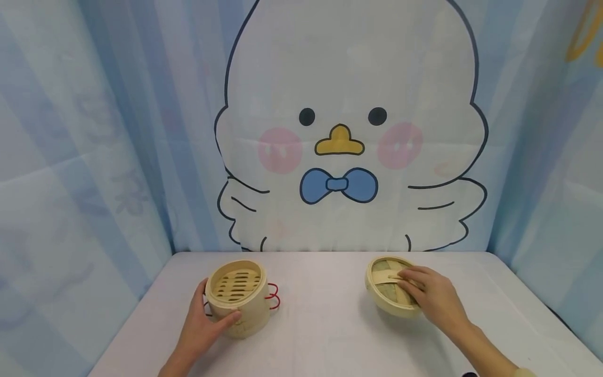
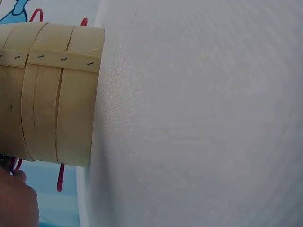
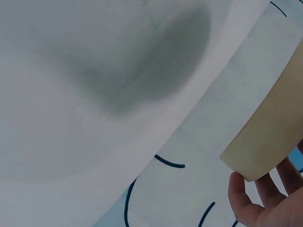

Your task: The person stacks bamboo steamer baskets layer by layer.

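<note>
My left hand (image 1: 201, 325) grips a round bamboo steamer (image 1: 250, 314) on the left of the table, thumb across its front and fingers along its far left side. Its slatted floor shows through the uncovered top, and red looped handles (image 1: 274, 296) stick out at the right. In the left wrist view the steamer's stapled wooden wall (image 2: 75, 109) stands close against the white tabletop. Over on the right, my right hand (image 1: 437, 297) pinches the strap on top of a bamboo lid (image 1: 380, 298). That lid hangs tilted above the table, its shadow beneath it.
A white cloth-covered table (image 1: 320, 314) spreads below both hands. Behind it hangs a curtain (image 1: 339, 68) printed with a cartoon bird, and pale blue striped curtains (image 1: 61, 157) close off the sides. A small dark object (image 1: 469, 374) shows at the bottom edge by the right forearm.
</note>
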Tool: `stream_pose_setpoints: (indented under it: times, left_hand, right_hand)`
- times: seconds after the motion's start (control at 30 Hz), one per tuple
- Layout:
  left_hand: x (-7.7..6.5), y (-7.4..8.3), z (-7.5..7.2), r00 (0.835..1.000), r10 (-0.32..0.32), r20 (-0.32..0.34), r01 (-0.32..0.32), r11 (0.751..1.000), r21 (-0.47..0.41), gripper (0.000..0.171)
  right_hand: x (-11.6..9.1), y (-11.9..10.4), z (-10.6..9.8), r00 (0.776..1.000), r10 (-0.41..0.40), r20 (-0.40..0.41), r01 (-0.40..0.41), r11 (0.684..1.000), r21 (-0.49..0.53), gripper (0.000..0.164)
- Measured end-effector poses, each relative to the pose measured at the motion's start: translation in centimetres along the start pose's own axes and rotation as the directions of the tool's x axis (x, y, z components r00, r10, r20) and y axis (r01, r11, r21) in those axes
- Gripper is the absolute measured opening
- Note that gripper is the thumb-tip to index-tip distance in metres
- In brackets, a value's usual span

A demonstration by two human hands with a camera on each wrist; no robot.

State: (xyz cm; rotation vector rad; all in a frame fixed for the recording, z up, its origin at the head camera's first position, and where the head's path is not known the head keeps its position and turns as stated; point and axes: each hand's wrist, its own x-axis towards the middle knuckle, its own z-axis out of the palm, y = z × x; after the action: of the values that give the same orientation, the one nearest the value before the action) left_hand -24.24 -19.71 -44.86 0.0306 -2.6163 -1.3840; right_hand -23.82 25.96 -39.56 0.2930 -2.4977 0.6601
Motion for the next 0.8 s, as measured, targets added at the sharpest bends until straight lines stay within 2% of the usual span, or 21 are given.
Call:
stream_pose_setpoints:
  times: [0.4, 0.8]
  left_hand:
    - [-0.1, 0.0, -0.2, 1.0, -0.01, 0.006, 0.01, 1.0, 0.027, 0.117]
    - [0.0, 0.1, -0.2, 1.0, -0.031, 0.005, 0.031, 0.999, 0.017, 0.119]
  right_hand:
    - [1.7, -2.8, 1.1, 1.0, 0.002, 0.011, -0.002, 0.999, 0.034, 0.02]
    - [3.2, -5.5, 2.6, 1.0, -0.007, 0.011, 0.006, 0.996, 0.086, 0.021]
